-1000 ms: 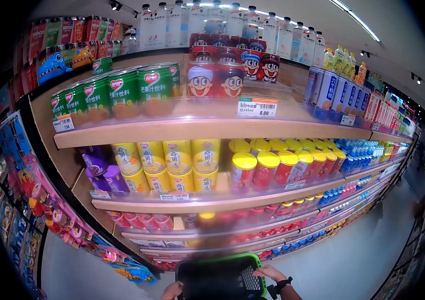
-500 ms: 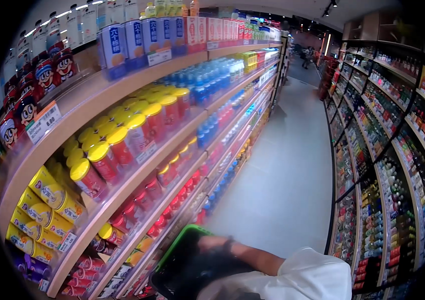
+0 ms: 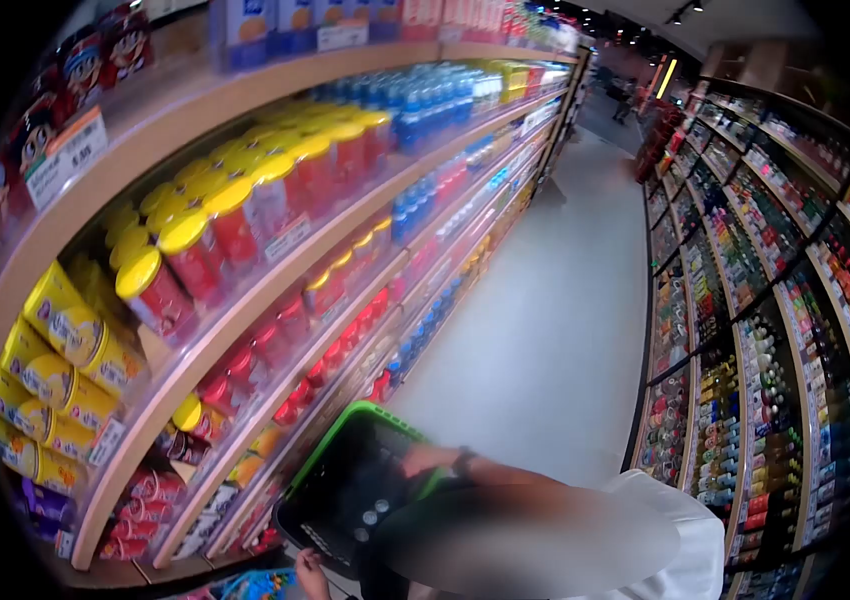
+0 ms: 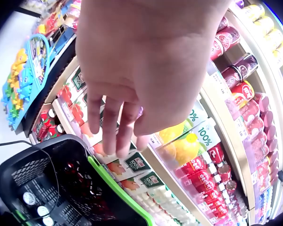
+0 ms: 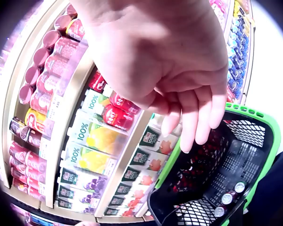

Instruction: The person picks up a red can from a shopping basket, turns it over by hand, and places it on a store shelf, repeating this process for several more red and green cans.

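A black shopping basket with a green rim (image 3: 337, 478) hangs low in front of me, beside the shelves. Its mesh floor holds a few capped bottles (image 5: 228, 199). My right hand (image 3: 423, 458), a watch on its wrist, reaches across the basket's top. In the right wrist view the right hand (image 5: 191, 120) hangs over the basket (image 5: 245, 155) with loosely bent fingers and holds nothing. My left hand (image 4: 122, 127) also hangs loose and empty, above the basket (image 4: 52, 183) and in front of juice cartons (image 4: 186, 143). In the head view the left hand (image 3: 309, 574) shows only at the bottom edge.
Long shelves (image 3: 245, 300) on my left carry yellow-lidded red cans (image 3: 195, 250), yellow tins (image 3: 65, 350) and blue bottles (image 3: 425, 100). A second run of bottle shelves (image 3: 765, 330) lines the right. Between them the grey aisle floor (image 3: 545, 330) runs ahead.
The view swung from facing the shelves to looking along the aisle. The basket shifted left in view, and my right arm now lies across it.
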